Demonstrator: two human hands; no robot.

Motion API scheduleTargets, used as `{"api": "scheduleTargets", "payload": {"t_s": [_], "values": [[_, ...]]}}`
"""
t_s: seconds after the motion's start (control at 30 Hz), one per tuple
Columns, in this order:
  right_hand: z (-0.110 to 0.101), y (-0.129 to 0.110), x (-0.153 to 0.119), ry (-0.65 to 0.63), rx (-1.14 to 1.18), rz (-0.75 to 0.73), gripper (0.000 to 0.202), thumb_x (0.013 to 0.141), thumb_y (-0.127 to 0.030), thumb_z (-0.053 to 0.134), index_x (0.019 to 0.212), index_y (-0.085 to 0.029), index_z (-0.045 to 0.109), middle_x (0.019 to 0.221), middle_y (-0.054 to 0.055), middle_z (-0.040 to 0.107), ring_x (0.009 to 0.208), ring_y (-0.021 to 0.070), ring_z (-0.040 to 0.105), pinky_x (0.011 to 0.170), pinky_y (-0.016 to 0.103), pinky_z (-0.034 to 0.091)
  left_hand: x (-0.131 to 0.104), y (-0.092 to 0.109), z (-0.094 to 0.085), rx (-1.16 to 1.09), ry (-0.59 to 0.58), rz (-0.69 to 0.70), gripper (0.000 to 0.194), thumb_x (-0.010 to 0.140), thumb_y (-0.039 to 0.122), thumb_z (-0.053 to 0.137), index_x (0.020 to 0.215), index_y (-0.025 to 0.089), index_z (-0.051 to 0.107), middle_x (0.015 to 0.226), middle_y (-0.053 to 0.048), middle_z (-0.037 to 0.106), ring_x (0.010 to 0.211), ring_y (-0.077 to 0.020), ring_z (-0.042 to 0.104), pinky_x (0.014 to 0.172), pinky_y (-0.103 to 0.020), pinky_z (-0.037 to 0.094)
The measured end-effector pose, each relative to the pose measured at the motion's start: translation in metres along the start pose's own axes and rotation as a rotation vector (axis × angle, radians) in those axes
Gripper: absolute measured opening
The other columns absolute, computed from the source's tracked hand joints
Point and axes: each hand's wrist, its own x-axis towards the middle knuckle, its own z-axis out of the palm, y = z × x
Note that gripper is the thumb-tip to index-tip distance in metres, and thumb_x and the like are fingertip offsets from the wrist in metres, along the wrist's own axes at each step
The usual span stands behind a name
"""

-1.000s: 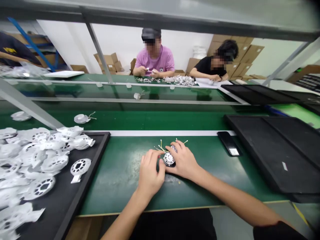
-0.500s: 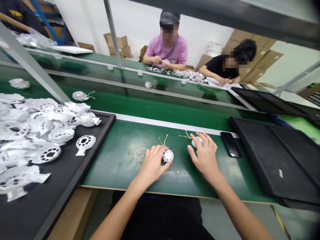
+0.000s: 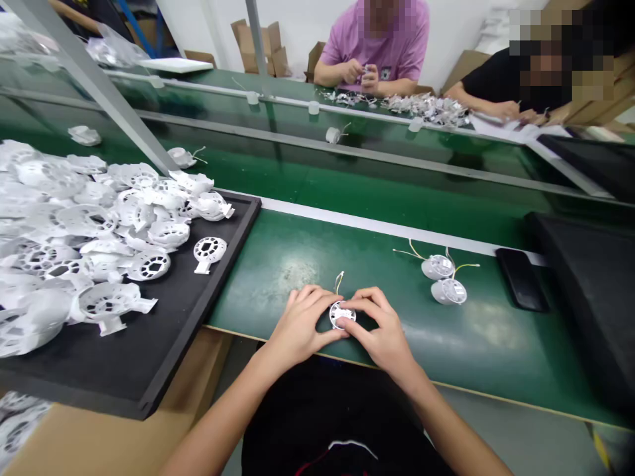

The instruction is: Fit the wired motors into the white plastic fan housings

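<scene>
A black tray [image 3: 163, 350] is heaped with white perforated shells [image 3: 104, 218], and a single shell [image 3: 209, 258] is set apart near its right rim. On the green tabletop [image 3: 268, 244], the left side of a round white piece [image 3: 342, 317] is gripped between the thumb and curved fingers of the left hand [image 3: 300, 327], close to the table's front edge. Thin pale wires [image 3: 339, 283] are seen rising behind it. The piece's face is touched by the right hand's [image 3: 384, 330] narrowly spaced thumb and fingertips; whether anything is pinched there cannot be told. Farther right, two wired round units [image 3: 449, 291] are placed together, followed by a dark phone [image 3: 522, 279] and a black slab-like tray [image 3: 590, 297].
</scene>
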Motion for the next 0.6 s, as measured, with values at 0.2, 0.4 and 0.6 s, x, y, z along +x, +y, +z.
{"api": "scheduleTargets", "payload": {"t_s": [0.2,0.4,0.6], "values": [[0.007,0.005,-0.003,0.078,-0.130,-0.119,0.009,0.096,-0.032,0.074,0.096,-0.031,0.083,0.090,0.004,0.056,0.089,0.0218,0.055,0.078,0.037,0.049,-0.008,0.001,0.007,0.012,0.067,0.008,0.055,0.092,0.057,0.074,0.136,0.027,0.058,0.132,-0.005,0.069,0.123,-0.0276,0.057,0.101,-0.044,0.038],[-0.015,-0.017,0.020,-0.101,-0.295,-0.168,0.018,0.102,-0.038,0.064,0.096,-0.028,0.078,0.090,0.004,0.061,0.087,0.0217,0.057,0.078,0.038,0.048,-0.008,0.004,0.005,-0.002,0.081,-0.016,0.055,0.089,0.060,0.076,0.130,0.026,0.060,0.125,-0.004,0.072,0.119,-0.0274,0.059,0.099,-0.044,0.040],[0.057,-0.098,0.132,-0.432,-0.390,-0.460,0.033,0.110,-0.033,0.045,0.134,-0.028,0.068,0.120,0.007,0.070,0.110,0.0246,0.063,0.089,0.039,0.053,-0.010,0.005,0.003,0.012,0.108,0.000,0.073,0.085,0.058,0.080,0.146,0.027,0.053,0.146,-0.008,0.062,0.138,-0.0343,0.051,0.114,-0.051,0.038]]}}
